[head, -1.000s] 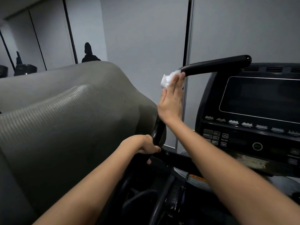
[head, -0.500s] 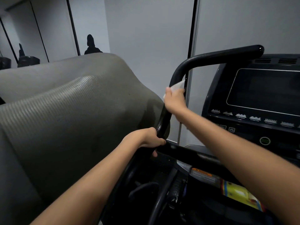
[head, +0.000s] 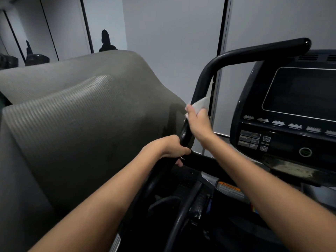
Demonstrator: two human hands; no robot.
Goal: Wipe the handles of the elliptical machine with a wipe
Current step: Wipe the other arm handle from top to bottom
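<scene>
Mat: grey ribbed mat bulks large to the left of the handle, draped and not part of the job.
Console: dark console sits right of the handle, screen blank, buttons below.
Handle: here's the target, the black elliptical handle, rising from below, bending at the top and running right to a rounded end above the console. It looks like a stiff, smooth tube, so it should take firm pressure without giving; probably slick where damp.
Left hand: left hand is clenched round the handle low down, below the wipe, apparently bracing the bar.
Right hand: right hand sits on the upright stretch of the handle, just above the left one, fingers curled over the wipe and pressing it to the bar.
Wipe: white wipe, small, soft, limp, peeking out above the right hand and touching the handle. It weighs next to nothing and will bunch or slip, so I'd judge it best wrapped round the tube under the palm rather than pinched by a corner.
Step in hand: rubbing the upright section, by the look of it.
</scene>
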